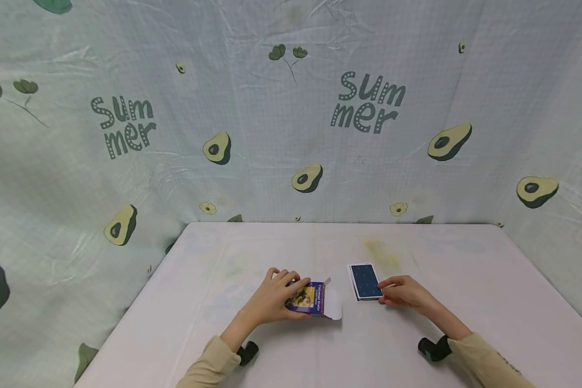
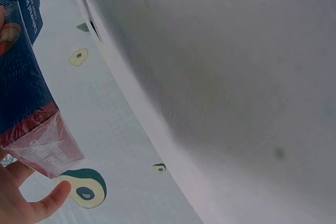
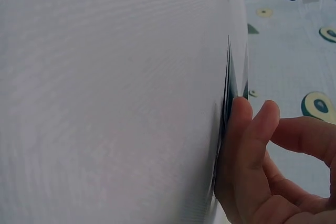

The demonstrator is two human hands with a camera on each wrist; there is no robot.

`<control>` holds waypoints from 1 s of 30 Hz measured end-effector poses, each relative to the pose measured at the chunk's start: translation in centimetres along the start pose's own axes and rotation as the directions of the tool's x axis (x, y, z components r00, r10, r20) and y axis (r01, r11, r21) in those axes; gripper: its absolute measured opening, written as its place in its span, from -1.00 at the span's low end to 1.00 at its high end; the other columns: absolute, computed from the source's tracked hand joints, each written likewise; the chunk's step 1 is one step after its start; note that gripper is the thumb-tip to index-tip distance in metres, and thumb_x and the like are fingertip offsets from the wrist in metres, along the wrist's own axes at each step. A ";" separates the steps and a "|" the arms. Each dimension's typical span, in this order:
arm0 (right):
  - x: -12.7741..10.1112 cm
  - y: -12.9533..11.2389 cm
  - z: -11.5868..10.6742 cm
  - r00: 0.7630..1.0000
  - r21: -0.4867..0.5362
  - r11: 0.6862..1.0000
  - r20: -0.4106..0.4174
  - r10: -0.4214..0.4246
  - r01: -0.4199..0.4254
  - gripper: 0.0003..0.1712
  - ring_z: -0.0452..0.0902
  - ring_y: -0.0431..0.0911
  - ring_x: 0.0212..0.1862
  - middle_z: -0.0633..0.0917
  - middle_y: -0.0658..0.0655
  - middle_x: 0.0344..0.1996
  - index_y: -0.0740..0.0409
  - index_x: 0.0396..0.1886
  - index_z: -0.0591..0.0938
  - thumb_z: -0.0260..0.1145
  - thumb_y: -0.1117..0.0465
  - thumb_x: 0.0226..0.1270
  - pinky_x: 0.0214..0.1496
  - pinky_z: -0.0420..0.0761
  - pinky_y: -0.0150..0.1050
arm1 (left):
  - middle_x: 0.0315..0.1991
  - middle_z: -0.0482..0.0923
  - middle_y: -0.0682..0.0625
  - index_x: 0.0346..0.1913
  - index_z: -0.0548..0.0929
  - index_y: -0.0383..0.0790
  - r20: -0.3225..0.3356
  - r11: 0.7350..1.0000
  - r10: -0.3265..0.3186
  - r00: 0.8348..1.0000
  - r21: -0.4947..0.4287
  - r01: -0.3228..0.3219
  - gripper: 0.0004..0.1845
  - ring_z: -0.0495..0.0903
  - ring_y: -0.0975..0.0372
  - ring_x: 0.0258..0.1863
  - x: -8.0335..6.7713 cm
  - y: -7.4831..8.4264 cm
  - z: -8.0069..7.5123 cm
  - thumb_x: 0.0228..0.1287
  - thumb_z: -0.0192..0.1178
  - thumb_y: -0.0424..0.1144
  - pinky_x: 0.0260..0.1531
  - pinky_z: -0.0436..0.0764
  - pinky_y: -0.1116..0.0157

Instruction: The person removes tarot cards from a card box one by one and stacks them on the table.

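Gripping a small card box [image 1: 309, 298], the left hand [image 1: 276, 298] has its fingers curled over the top of it and its thumb along the near edge, so the box sits under the fingers and pokes out past the fingertips toward the middle of the table [image 1: 465, 258]. Its white end flap [image 1: 333, 307] hangs open on the side away from the palm. From the left wrist view the box [image 2: 23, 85] shows a dark blue face and a red end wrapped in clear film, with the thumb [image 2: 50, 198] just below it.

Over by the right hand [image 1: 403, 293] lies a stack of cards [image 1: 365, 281], blue backs up, flat on the table. The fingertips touch the near right edge of the stack; the right wrist view shows two fingers [image 3: 247, 129] pressed against the thin edge of the cards [image 3: 227, 82], slightly bent, not wrapped round them. Box and stack lie near each other, apart, between the two hands. A cloth printed with avocados [image 1: 291, 108] hangs behind.
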State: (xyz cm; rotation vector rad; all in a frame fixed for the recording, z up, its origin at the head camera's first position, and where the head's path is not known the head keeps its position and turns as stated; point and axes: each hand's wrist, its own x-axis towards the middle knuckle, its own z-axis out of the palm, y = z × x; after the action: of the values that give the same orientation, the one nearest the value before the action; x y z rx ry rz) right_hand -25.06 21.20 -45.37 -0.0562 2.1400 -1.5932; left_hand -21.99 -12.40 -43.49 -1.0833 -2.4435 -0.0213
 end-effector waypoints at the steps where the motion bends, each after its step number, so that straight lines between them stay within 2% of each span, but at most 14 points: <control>1: 0.0 0.0 0.0 1.000 -0.004 1.000 -0.005 0.001 -0.001 -0.59 0.60 -0.23 -0.45 0.66 0.05 -0.50 0.55 0.00 0.40 0.10 0.33 0.22 -0.39 0.56 -0.44 | -0.16 0.43 0.12 0.15 0.42 0.06 0.002 1.000 -0.003 1.000 0.001 0.003 -0.19 0.37 0.30 -0.22 0.0 0.0 0.0 -0.22 0.20 0.37 -0.11 0.29 0.17; 11: 0.1 -0.1 0.4 0.997 -0.054 0.997 -0.069 0.046 -0.049 -0.61 0.59 -0.21 -0.47 0.62 0.13 -0.41 0.50 0.00 0.43 0.11 0.32 0.22 -0.42 0.55 -0.43 | -0.17 0.43 0.11 0.15 0.42 0.04 -0.008 1.000 0.000 1.000 -0.014 0.000 -0.19 0.37 0.29 -0.23 0.0 0.0 0.1 -0.25 0.24 0.33 -0.11 0.30 0.15; 22: -0.2 -0.2 0.6 0.996 -0.092 0.995 -0.081 0.032 -0.039 -0.60 0.56 -0.20 -0.49 0.66 0.08 -0.52 0.51 0.00 0.43 0.08 0.30 0.24 -0.41 0.54 -0.41 | -0.17 0.43 0.12 0.15 0.43 0.04 -0.013 1.000 0.009 1.000 -0.010 -0.009 -0.20 0.38 0.29 -0.24 0.1 -0.2 0.1 -0.23 0.24 0.33 -0.11 0.31 0.14; 25: -0.5 -0.3 0.7 0.997 -0.112 0.994 -0.071 -0.012 0.004 -0.59 0.58 -0.20 -0.45 0.67 0.12 -0.43 0.48 0.01 0.44 0.09 0.27 0.25 -0.39 0.55 -0.39 | -0.17 0.43 0.12 0.15 0.42 0.05 -0.014 1.000 0.009 1.000 -0.005 -0.009 -0.20 0.39 0.29 -0.24 0.1 -0.2 0.1 -0.22 0.23 0.33 -0.11 0.31 0.15; 30: -1.0 -0.9 1.4 0.988 -0.123 0.980 0.014 -0.155 0.155 -0.54 0.63 -0.16 -0.29 0.59 0.33 -0.15 0.47 0.02 0.42 0.11 0.17 0.27 -0.27 0.59 -0.29 | -0.16 0.43 0.12 0.15 0.41 0.05 -0.015 1.000 0.011 1.000 -0.015 -0.011 -0.21 0.38 0.30 -0.23 0.3 -0.1 0.1 -0.21 0.22 0.34 -0.10 0.31 0.15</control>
State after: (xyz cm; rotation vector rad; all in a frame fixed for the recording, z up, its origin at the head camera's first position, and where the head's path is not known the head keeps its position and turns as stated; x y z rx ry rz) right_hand -23.81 19.96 -44.51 -0.2727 2.2778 -1.5396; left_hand -22.30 -12.21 -43.44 -1.0994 -2.4275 -0.0435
